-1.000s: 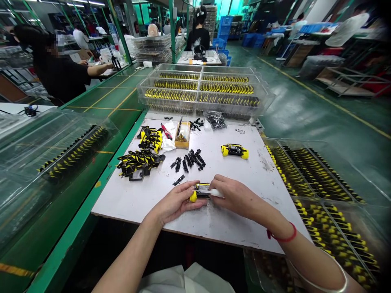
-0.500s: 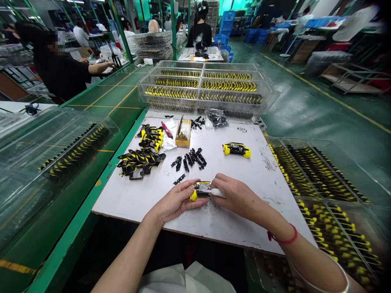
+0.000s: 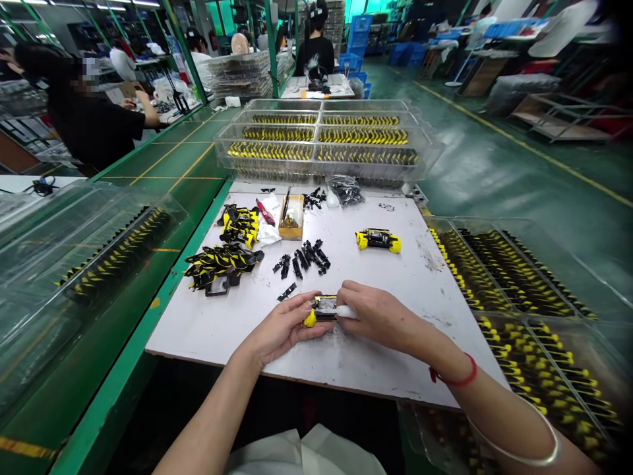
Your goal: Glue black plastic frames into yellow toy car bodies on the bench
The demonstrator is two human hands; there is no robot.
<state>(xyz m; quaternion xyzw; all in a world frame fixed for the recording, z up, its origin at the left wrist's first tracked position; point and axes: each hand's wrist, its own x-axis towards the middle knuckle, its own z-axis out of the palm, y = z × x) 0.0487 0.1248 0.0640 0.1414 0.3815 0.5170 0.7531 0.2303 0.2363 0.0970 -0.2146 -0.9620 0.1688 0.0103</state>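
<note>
Near the front of the white board, my left hand (image 3: 289,326) is closed around the left end of a black and yellow plastic part (image 3: 325,309). My right hand (image 3: 373,315) grips a small white bottle-like tool (image 3: 346,311) and holds it against the right side of that part. The fingers hide the tool's tip and the part's right end. Just beyond my hands lie several small black clips (image 3: 301,260) in a loose group. A second black and yellow part (image 3: 378,241) rests on the board to the right.
Black and yellow pieces are piled at left (image 3: 222,267). A small wooden box (image 3: 291,224), a red cutter (image 3: 265,212) and a bag of black parts (image 3: 345,191) lie farther back. Clear trays of parts stand behind (image 3: 316,142) and at right (image 3: 514,270). A co-worker (image 3: 93,112) sits at left.
The whole view has shifted slightly. My hands stay on the part, with the white tool still against it. The co-worker at left has raised a forearm.
</note>
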